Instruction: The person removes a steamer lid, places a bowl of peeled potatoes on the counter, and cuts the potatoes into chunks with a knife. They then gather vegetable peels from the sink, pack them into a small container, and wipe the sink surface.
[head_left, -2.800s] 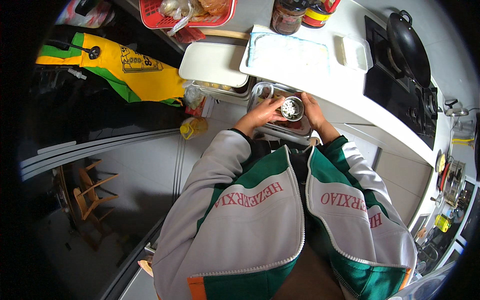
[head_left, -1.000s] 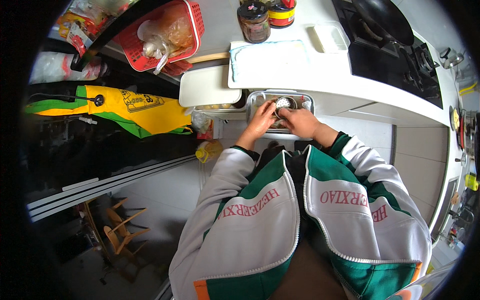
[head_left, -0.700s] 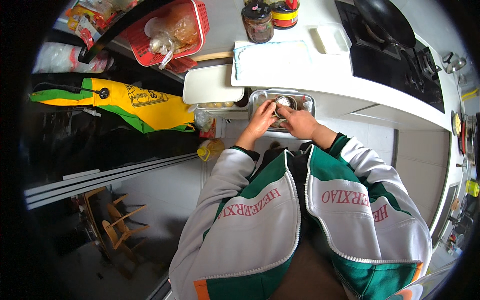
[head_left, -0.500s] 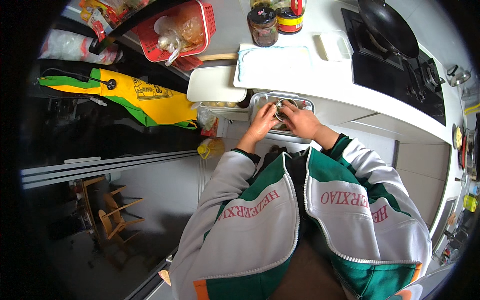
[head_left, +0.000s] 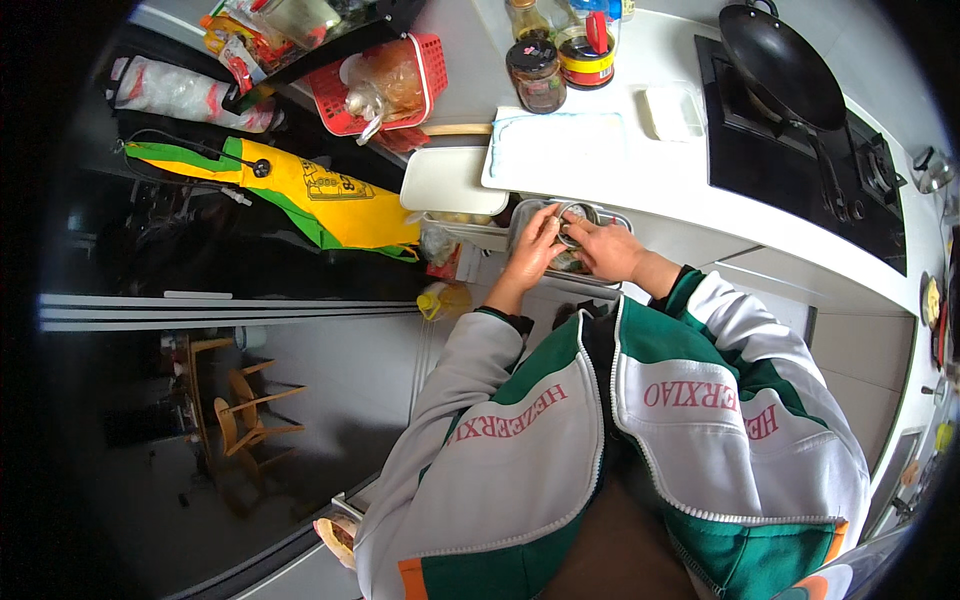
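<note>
My left hand [head_left: 533, 252] and my right hand [head_left: 609, 250] meet over an open pull-out drawer [head_left: 624, 217] under the counter's front edge. Between them is a small round container [head_left: 578, 211] with a shiny rim, and both hands' fingers close on it. Its contents are too small to make out. Beneath my hands lie other items in the drawer, mostly covered by my fingers. A white rectangular lid or tray [head_left: 452, 180] sits just left of the drawer, over a container of small pale things.
A white board [head_left: 560, 150] lies on the counter, with a dark-lidded jar [head_left: 536, 75] behind it. Right are a clear box [head_left: 674, 112] and a black wok [head_left: 782, 65] on the hob. Left are a red basket [head_left: 436, 66], a yellow-green bag [head_left: 340, 205] and an oil bottle [head_left: 441, 300].
The whole view has shifted slightly, with the surroundings sitting further right. Both hands stay at the round container, whose opening now shows a little differently between the fingers.
</note>
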